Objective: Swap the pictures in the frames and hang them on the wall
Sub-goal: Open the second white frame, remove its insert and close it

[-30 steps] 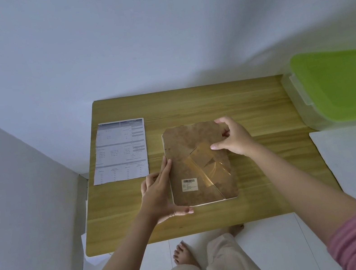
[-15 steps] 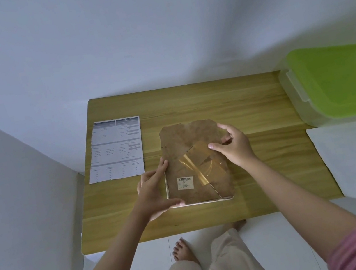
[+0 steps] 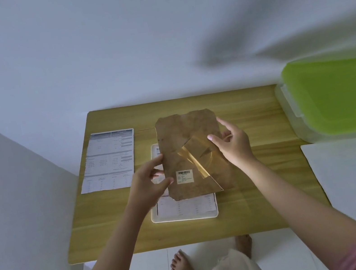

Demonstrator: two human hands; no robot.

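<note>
The brown fibreboard backing panel with a fold-out stand and a barcode sticker (image 3: 193, 155) is lifted clear of the shallow white picture frame (image 3: 185, 217), which lies face down on the light wooden counter (image 3: 267, 202) near its six o'clock edge. The left hand (image 3: 149, 185) pinches the panel's nine o'clock edge between thumb and fingers; the right hand (image 3: 233, 144) has its fingers curled around the three o'clock edge, thumb on top by the stand. The risk I see is the panel slipping — it is thin, held only at two edges, and its hinged stand could swing and catch a finger. If it drops back, it could scuff or shift the printed sheet still lying in the frame (image 3: 185, 205), and any glass beneath that sheet, which I cannot see, might take a knock. The frame holds only that pale printed page, partly hidden by the panel. A second printed paper sheet with grey table rows (image 3: 110, 161) lies loose on the counter at nine o'clock, well apart from the frame — presumably the replacement. At two o'clock, off the counter, sits a translucent plastic storage box with a lime-green lid (image 3: 336, 95); the lid is on, and its contents cannot be made out.
</note>
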